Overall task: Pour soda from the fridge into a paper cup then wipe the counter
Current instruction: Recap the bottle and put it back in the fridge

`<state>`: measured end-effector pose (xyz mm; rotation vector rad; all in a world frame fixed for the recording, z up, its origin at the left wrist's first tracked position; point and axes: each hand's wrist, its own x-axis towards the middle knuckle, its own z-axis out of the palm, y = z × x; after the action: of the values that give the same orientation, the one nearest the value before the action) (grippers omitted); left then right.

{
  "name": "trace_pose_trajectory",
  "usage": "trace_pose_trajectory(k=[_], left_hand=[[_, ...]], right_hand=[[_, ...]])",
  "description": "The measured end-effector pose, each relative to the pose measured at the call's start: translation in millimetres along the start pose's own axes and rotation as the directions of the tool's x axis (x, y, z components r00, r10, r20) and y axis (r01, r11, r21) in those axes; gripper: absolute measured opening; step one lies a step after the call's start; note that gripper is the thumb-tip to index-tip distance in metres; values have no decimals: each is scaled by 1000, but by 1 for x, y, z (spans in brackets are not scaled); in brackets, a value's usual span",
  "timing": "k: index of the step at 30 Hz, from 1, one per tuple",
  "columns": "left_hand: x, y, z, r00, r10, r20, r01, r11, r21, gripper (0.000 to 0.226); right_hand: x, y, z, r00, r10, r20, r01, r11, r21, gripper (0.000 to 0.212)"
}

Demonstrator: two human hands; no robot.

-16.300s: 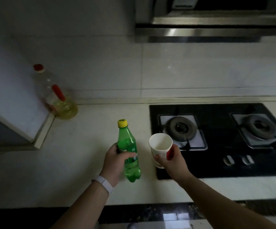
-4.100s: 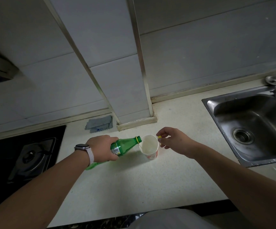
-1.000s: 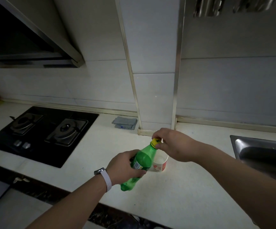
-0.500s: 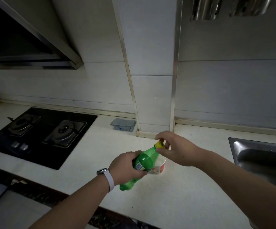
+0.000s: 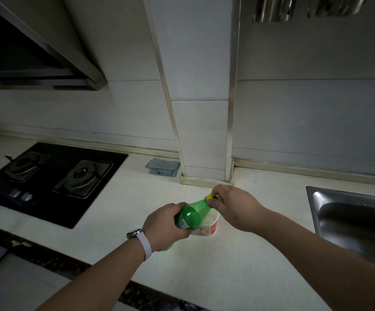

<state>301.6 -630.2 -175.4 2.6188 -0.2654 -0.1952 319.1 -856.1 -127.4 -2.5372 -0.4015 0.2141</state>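
The left hand wraps the tilted green bottle. Its long axis rises rightward to the yellow cap, which the right hand pinches between thumb and fingertips. The paper cup stands on the counter just behind the bottle.

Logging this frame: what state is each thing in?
bottle: tilted, gripped by left hand
cap: on the neck, pinched by right hand
cup: upright on counter
cloth: folded, lying by the wall
stove: no flame visible
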Motion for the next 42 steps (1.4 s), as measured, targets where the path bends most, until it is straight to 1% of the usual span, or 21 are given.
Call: trace_pose_trajectory(k=[4,7,9,11,13,15,17,19,20,22,26,30,33,36,39,42], left_hand=[[5,2,5,998,23,-61,-16,995,103,50],[7,3,12,993,30,-116,-11,986,167,51],[7,2,15,992,26,-127,-2,983,183,55],[8,1,15,994,18,-107,0,986,165,59],[9,-2,13,998,-1,-70,9,995,101,61],[8,-3,10,999,-27,-42,27,1000,5,59],[7,-5,5,997,-60,-46,52,986,-158,51],[4,-8,-3,990,-120,-73,84,923,-376,44],[3,-10,-7,984,-150,-91,92,882,-463,43],[0,-15,-16,969,-208,-137,93,812,-576,42],[-11,-28,-41,945,-264,-193,57,713,-698,35],[-28,-46,-68,931,-297,-214,50,683,-729,32],[-42,-65,-85,911,-331,-244,44,668,-743,31],[-56,-87,-103,889,-359,-283,29,662,-749,32],[-74,-114,-122,865,-388,-318,20,660,-751,35],[-97,-146,-143,829,-432,-356,20,659,-752,40]], right_hand=[[8,9,5,996,90,21,-90,996,14,36],[10,15,15,988,152,12,-152,984,87,38],[10,16,19,984,176,3,-175,975,137,37],[10,17,24,982,191,-9,-187,968,165,36],[10,14,27,982,186,-39,-174,963,207,34],[10,10,26,986,154,-63,-127,940,316,33],[10,5,24,990,123,-74,-77,889,452,31],[12,-1,24,987,143,-68,-77,809,583,27],[13,-5,26,985,165,-48,-96,758,645,26],[18,-12,36,978,207,34,-168,675,718,28],[30,-29,74,947,253,200,-313,570,760,32],[45,-55,108,910,202,362,-414,453,790,35],[59,-80,128,863,110,492,-496,359,791,43],[74,-110,146,828,20,560,-533,337,776,48],[86,-148,162,808,-7,589,-549,351,758,48],[96,-192,180,788,-42,614,-551,398,733,44]])
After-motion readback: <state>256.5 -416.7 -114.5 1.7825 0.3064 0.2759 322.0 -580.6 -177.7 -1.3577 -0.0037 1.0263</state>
